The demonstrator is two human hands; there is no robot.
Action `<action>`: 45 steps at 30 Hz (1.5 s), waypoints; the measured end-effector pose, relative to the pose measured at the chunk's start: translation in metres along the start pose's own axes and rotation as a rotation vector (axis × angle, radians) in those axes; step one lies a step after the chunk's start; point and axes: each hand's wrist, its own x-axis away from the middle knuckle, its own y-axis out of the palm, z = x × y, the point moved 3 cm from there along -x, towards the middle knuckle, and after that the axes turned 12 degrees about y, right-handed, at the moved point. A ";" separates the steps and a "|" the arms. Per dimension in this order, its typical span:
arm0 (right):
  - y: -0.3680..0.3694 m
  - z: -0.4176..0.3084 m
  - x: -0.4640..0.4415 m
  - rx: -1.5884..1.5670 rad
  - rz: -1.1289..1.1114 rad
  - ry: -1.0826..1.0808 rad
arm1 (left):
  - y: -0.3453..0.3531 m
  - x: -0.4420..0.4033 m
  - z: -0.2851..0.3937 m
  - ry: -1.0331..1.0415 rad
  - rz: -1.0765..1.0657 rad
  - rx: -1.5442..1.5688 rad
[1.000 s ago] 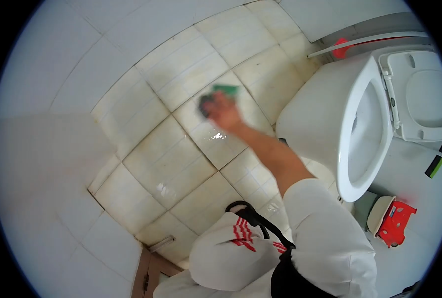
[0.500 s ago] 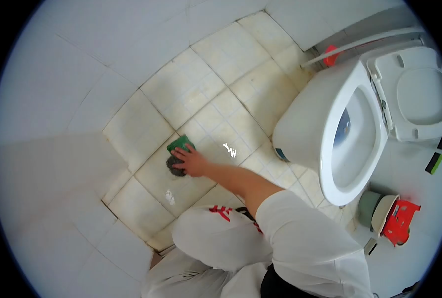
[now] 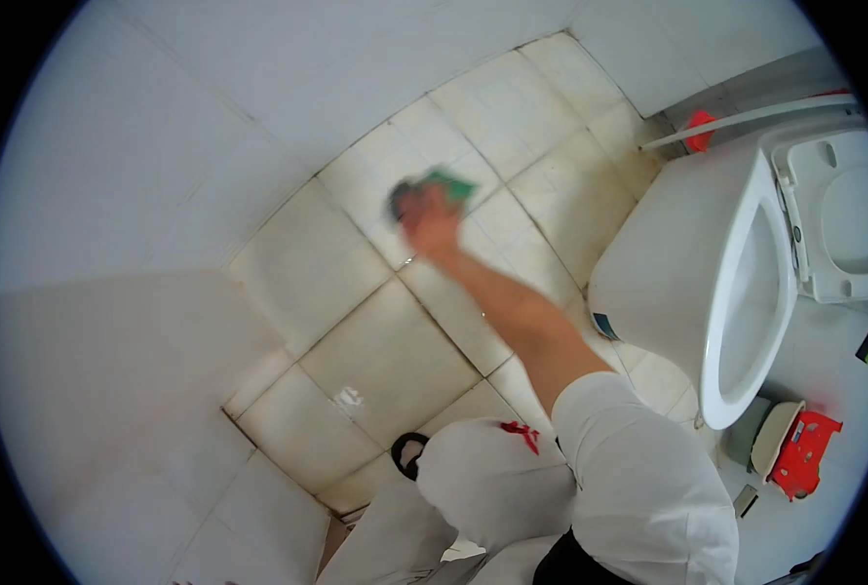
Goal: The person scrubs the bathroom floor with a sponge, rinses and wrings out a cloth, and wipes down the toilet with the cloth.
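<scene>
My right hand (image 3: 431, 222) reaches out over the tiled floor (image 3: 356, 361), smeared by motion. Its fingers are pressed over a green scouring pad (image 3: 458, 188) and a dark grey scrubber (image 3: 398, 201) that looks like steel wool. Both lie against the pale, yellow-stained tiles near the wall. A wet glint shows on the tiles close to my wrist, and another further down. My left hand is out of view.
A white toilet (image 3: 648, 263) with its lid up stands to the right. Beyond its foot sit a cream basin (image 3: 777, 444) and a red plastic stool-like item (image 3: 806, 454). White wall tiles (image 3: 258, 88) border the floor. My white-clad knee (image 3: 497, 478) is below.
My right hand has swept up and away from me across the tiles, carrying the green pad and the grey scrubber along. The view has shifted, and a dark-shod foot now shows beside my knee.
</scene>
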 end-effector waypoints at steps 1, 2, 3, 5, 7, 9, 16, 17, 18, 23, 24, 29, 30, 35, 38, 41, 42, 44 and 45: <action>-0.013 -0.060 0.044 -0.021 -0.078 -0.303 | 0.009 -0.031 0.007 0.113 0.141 -0.055; -0.020 -0.099 0.087 -0.201 -0.201 -0.504 | 0.019 -0.060 0.009 0.233 0.279 -0.107; -0.015 -0.119 0.121 -0.298 -0.240 -0.699 | 0.019 -0.087 0.008 0.258 0.368 -0.261; -0.012 -0.127 0.129 -0.363 -0.301 -0.874 | 0.014 -0.135 0.004 0.236 0.502 -0.466; -0.017 -0.094 0.076 -0.302 -0.346 -0.797 | 0.008 -0.158 -0.045 0.150 0.524 -0.570; -0.032 -0.010 0.001 -0.094 -0.122 -0.495 | 0.042 -0.150 -0.141 0.037 0.484 -0.604; -0.080 0.194 -0.016 0.134 -0.064 0.411 | 0.020 -0.188 -0.046 0.462 0.494 -0.469; -0.092 0.169 0.026 0.106 -0.022 0.292 | 0.018 -0.190 -0.043 0.479 0.500 -0.498; -0.091 0.150 0.074 0.120 0.028 0.132 | 0.014 -0.193 -0.041 0.494 0.508 -0.532; -0.118 0.141 0.215 -0.007 -0.190 -0.206 | 0.025 -0.191 -0.039 0.475 0.539 -0.462; -0.117 0.155 0.197 -0.016 -0.197 -0.148 | 0.024 -0.193 -0.042 0.468 0.555 -0.424; -0.152 0.218 0.066 -0.110 -0.073 0.702 | -0.007 -0.186 -0.024 0.372 0.371 -0.487; -0.146 0.211 0.065 -0.166 -0.059 0.784 | -0.023 -0.184 -0.004 0.317 0.295 -0.477; -0.260 0.068 0.085 -0.646 -0.072 0.530 | -0.041 -0.146 0.036 0.225 0.318 0.079; -0.364 0.017 0.109 -0.819 -0.215 0.568 | -0.027 -0.076 0.072 -0.402 -0.231 1.124; -0.483 -0.018 0.143 -1.123 -0.479 0.674 | -0.069 -0.076 0.160 -0.602 -0.568 1.556; -0.523 -0.025 0.157 -1.242 -0.536 0.717 | -0.096 -0.087 0.193 -0.849 -0.672 1.682; -0.596 -0.039 0.186 -1.485 -0.658 0.789 | -0.137 -0.098 0.229 -1.051 -0.935 1.963; -0.635 -0.044 0.202 -1.389 -0.681 0.744 | -0.168 -0.112 0.238 -1.098 -0.945 2.039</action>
